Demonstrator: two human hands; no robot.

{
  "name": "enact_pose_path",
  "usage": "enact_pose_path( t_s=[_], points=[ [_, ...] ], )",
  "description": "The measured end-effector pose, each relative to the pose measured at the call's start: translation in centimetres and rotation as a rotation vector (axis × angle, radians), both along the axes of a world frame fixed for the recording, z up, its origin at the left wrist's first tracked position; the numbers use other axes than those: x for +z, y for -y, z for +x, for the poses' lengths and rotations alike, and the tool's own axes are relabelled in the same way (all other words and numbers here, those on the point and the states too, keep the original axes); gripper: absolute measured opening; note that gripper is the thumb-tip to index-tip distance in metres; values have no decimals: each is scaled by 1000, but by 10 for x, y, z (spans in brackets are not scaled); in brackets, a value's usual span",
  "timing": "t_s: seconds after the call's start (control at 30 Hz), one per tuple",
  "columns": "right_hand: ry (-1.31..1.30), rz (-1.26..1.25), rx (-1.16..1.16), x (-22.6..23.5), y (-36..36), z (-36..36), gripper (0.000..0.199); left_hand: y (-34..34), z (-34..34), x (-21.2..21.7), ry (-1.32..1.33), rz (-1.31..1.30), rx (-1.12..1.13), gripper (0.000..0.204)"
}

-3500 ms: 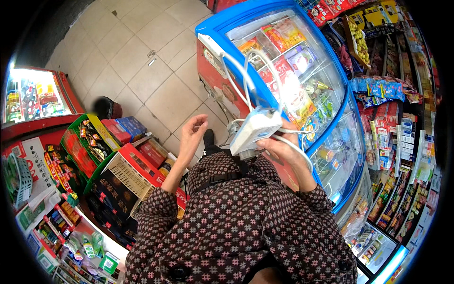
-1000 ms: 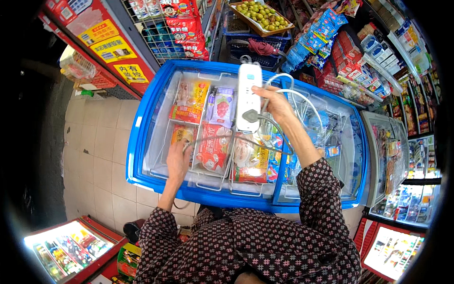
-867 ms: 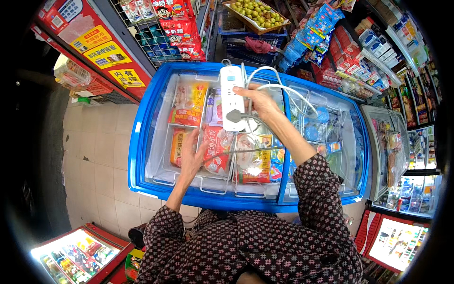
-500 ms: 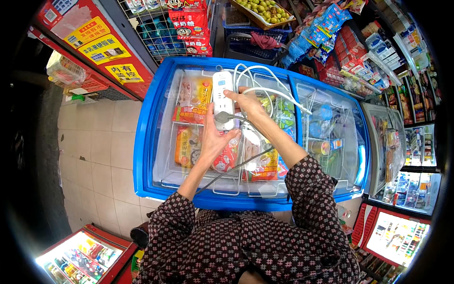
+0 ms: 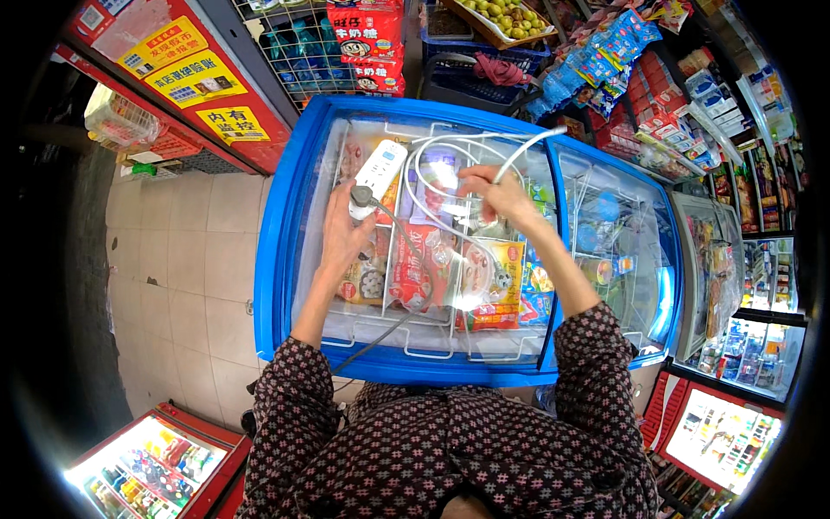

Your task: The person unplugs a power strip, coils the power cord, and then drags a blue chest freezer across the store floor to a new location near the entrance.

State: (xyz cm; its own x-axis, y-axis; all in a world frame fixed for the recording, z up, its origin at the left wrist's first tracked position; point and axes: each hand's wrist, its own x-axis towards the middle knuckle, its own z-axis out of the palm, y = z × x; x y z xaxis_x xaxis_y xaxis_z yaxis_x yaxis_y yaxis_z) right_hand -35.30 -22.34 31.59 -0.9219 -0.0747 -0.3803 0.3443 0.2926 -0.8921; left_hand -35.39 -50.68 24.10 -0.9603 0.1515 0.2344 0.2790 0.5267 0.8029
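A white power strip [image 5: 378,173] lies on the glass lid of a blue chest freezer [image 5: 277,251]. My left hand [image 5: 347,232] grips a grey plug [image 5: 360,199] at the near end of the strip; a grey cord [image 5: 406,298] runs from it toward me. My right hand [image 5: 494,195] holds the white coiled cable [image 5: 450,145] of the strip above the lid. Packets of frozen food [image 5: 415,277] show under the glass.
A second glass-lidded freezer [image 5: 726,268] stands to the right. Red shelving [image 5: 181,69] and a wire rack with packets [image 5: 363,43] stand behind the freezer. Snack bags [image 5: 605,69] hang at the back right. Lit display cases [image 5: 147,467] sit low left and low right. Tiled floor [image 5: 181,259] lies to the left.
The power strip has moved left and down onto the freezer lid. My left hand came up from the glass to the plug at the strip's end. My right hand shifted to the coiled cable.
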Motion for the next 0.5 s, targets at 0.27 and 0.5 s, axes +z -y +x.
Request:
enact_pose_path(
  t_s=[0.27,0.5],
  points=[
    [-93,257,-65,38,-90,27,23,13,-22,-23,-109,-133,28,63],
    [-96,183,-231,32,-142,71,23,13,72,19,-65,-212,41,64]
  ],
)
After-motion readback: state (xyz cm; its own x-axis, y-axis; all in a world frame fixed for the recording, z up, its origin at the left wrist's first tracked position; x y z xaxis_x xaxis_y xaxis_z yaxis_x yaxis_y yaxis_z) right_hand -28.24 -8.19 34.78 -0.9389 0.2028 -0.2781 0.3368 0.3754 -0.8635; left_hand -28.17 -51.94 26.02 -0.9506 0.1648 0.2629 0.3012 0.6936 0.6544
